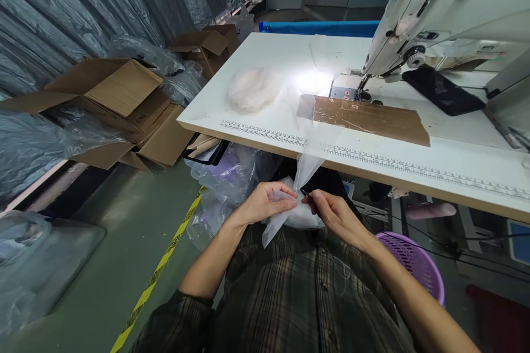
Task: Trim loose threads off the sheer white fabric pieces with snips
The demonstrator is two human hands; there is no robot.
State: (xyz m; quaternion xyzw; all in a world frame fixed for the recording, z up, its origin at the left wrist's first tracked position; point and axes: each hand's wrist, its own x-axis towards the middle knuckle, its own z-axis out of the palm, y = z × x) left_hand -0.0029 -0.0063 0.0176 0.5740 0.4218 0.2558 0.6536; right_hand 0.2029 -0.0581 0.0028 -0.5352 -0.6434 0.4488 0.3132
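Note:
My left hand (271, 202) pinches a strip of sheer white fabric (308, 168) between thumb and fingers, just in front of the table edge. The strip runs up over the edge onto the tabletop, and a loose end hangs below my fingers. Close beside it on the right, my right hand (329, 210) is closed on a small dark pointed tool (304, 192). Its tip is at the fabric; most of the tool is hidden in my fingers, so its kind is unclear. More white material (304, 219) lies bunched in my lap under both hands.
On the white table (256, 121) are a sewing machine (418, 27), a brown cardboard strip (372, 118), a round pale bundle (253, 90) and a black phone-like object (443, 90). Cardboard boxes (120, 94) stand left. A purple basket (414, 265) sits below right.

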